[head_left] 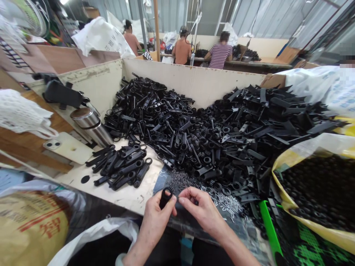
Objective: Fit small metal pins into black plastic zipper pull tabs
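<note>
While the left hand (pixel 155 214) grips a black ring-ended part (pixel 164 199), the right hand (pixel 202 208) pinches narrowly just right of it, contents unclear.

At the left of the counter (pixel 144 194), a phone (pixel 69 147) is near a steel flask (pixel 101 133), with a net bag (pixel 22 111) beside them and a fan (pixel 31 16) farther behind.

At lower centre, the left hand (pixel 156 214) holds a black part (pixel 165 199), the right hand (pixel 200 208) near it. Black pieces (pixel 155 114) heap across the frame's middle.
</note>
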{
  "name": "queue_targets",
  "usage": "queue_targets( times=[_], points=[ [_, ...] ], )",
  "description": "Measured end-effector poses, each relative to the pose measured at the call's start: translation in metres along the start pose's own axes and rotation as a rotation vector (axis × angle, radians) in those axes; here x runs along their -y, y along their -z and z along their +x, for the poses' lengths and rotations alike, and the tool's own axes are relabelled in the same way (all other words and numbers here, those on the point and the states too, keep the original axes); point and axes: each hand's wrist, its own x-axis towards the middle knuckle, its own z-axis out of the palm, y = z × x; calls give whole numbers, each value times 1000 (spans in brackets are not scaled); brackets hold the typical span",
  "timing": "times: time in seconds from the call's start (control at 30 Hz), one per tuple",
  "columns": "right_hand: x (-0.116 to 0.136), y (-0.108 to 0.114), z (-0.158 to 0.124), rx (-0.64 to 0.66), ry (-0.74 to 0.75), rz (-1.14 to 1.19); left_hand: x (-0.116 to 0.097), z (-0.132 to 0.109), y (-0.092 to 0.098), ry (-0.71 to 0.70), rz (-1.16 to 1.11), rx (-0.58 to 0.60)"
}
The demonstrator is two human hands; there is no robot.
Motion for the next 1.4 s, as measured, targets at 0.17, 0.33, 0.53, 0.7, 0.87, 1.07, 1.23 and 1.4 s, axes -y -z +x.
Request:
queue_targets(
  times=[0.17,0.33,0.53,0.7,0.87,1.07,1.23,1.4],
  points=[
    [0,0,6,-41,116,-278,-4,3,5,-18,147,-27],
    [-6,9,5,-59,155,-417,-3,1,9,-86,388,-77],
    [-12,30,-22,-180,132,-485,1,1,9,-151,536,-125],
    [-21,16,-30,-95,212,-695,1,2,12,-115,338,-103],
    [-29,9,-24,-98,243,-793,-9,-14,11,153,-225,-56],
    [-5,14,-30,-68,200,-303,-23,-33,-1,350,-433,16],
    [11,14,-40,-53,199,-118,-25,-35,-9,340,-449,88],
    [7,11,-42,-52,195,-97,-23,-36,-13,341,-434,108]
  ],
)
